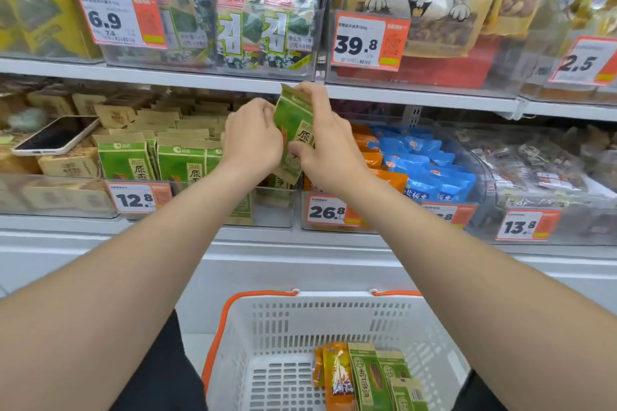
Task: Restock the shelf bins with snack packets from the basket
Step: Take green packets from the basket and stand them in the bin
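A green snack packet stands tilted between my two hands, above the clear shelf bin with the 12.8 price tag. My left hand grips its left edge with curled fingers. My right hand holds its right side, fingers over the top corner and thumb on the front. Several matching green packets stand upright in the same bin to the left. Below, the white basket with orange handles holds green packets and orange packets in its right part.
A bin of orange and blue packets sits right of my hands, tagged 26.8. A phone lies on brown packets at the left. The upper shelf edge runs just above the held packet, with seaweed packs above it.
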Tool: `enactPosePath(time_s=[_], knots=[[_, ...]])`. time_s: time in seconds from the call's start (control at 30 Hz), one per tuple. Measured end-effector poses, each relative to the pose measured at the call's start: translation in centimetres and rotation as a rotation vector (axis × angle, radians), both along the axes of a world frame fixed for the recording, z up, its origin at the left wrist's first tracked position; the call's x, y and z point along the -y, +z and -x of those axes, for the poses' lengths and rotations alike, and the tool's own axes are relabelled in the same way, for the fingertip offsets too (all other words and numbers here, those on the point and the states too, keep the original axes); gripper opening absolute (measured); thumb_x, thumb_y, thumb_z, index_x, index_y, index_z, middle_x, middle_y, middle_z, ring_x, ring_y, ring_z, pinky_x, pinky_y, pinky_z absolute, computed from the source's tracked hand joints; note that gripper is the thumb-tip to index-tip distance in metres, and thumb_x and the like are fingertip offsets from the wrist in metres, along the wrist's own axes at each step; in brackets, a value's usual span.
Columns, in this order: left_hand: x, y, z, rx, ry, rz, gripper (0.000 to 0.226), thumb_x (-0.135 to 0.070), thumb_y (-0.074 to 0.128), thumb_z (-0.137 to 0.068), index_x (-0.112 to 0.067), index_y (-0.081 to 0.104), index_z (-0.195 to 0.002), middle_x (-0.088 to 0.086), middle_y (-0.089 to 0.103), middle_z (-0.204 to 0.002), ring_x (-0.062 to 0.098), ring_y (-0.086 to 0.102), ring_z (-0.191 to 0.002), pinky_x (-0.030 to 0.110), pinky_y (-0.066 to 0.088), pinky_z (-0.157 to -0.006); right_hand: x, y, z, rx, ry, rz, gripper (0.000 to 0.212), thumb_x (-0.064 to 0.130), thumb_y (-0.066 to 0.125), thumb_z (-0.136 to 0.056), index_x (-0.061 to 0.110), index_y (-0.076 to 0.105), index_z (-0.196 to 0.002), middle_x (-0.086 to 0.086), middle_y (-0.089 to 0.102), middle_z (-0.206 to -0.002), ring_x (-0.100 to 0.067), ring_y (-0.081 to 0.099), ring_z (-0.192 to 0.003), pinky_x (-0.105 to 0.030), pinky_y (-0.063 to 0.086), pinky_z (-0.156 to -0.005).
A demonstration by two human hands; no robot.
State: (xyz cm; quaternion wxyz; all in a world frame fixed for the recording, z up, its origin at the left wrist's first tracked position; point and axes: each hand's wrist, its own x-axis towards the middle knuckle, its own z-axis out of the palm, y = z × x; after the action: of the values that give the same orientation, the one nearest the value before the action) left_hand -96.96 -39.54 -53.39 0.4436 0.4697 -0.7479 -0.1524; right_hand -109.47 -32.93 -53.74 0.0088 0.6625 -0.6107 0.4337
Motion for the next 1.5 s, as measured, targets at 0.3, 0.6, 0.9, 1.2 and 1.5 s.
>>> enactPosePath(time_s=[0.3, 0.6, 0.9, 1.2, 1.5], knots=[[2.8, -1.7, -2.6, 0.343, 0.03, -0.116, 0.046, -0.012, 0.055, -0.078, -0.02, 0.061, -0.123, 0.006, 0.066, -0.117, 0.034, 0.055, -0.119, 0.052, 0.033, -0.108, 3.9, -1.7, -0.6, -0.348, -0.095, -0.125, 0.066, 0.009, 0.071, -0.089, 0.035, 0.035, -0.137, -0.002, 0.066, -0.112, -0.031, 0.058, -0.105, -0.052, 0.042, -0.092], [3.8, -2.8, -3.2, 0.57, 0.028, -0.038, 0.069, -0.044, 0.072, -0.079, -0.022, 0.05, -0.14, 0.003, 0.054, -0.136, 0.029, 0.041, -0.133, 0.053, 0.027, -0.112, 6.4, -2.7, -1.9, -0.688, -0.335, -0.278, 0.036, 0.028, 0.077, -0.083, 0.022, 0.063, -0.115, -0.009, 0.068, -0.114, -0.036, 0.039, -0.128, -0.052, 0.031, -0.097], [3.6, -3.4, -2.9, 0.55, 0.071, 0.001, 0.081, -0.04, 0.081, -0.079, -0.021, 0.042, -0.147, 0.005, 0.047, -0.143, 0.031, 0.037, -0.137, 0.054, 0.024, -0.116, 6.9, -3.3, -2.9, -0.745, -0.537, -0.236, 0.045, 0.033, 0.082, -0.076, 0.022, 0.068, -0.117, -0.012, 0.057, -0.126, -0.037, 0.041, -0.122, -0.049, 0.033, -0.095], [0.9, -2.5, -2.0, 0.396, 0.003, 0.187, 0.065, -0.021, 0.08, -0.079, -0.031, 0.051, -0.137, -0.003, 0.046, -0.135, 0.027, 0.032, -0.133, 0.047, 0.028, -0.104, 2.6, -3.4, -1.3, -0.663, -0.501, 0.058, 0.039, 0.016, 0.073, -0.075, 0.015, 0.049, -0.105, -0.008, 0.05, -0.102, -0.026, 0.044, -0.09, -0.037, 0.031, -0.072], [-5.1, -4.1, 1.7, 0.541, -0.328, 0.211, 0.019, -0.017, 0.064, -0.083, -0.03, 0.06, -0.097, -0.005, 0.067, -0.091, 0.028, 0.064, -0.09, 0.038, 0.051, -0.067, -7.0, -3.2, 0.9, -0.662, -0.159, -0.559, 0.013, 0.029, 0.064, -0.087, 0.022, 0.054, -0.086, 0.003, 0.05, -0.076, -0.025, 0.058, -0.074, -0.033, 0.047, -0.063]])
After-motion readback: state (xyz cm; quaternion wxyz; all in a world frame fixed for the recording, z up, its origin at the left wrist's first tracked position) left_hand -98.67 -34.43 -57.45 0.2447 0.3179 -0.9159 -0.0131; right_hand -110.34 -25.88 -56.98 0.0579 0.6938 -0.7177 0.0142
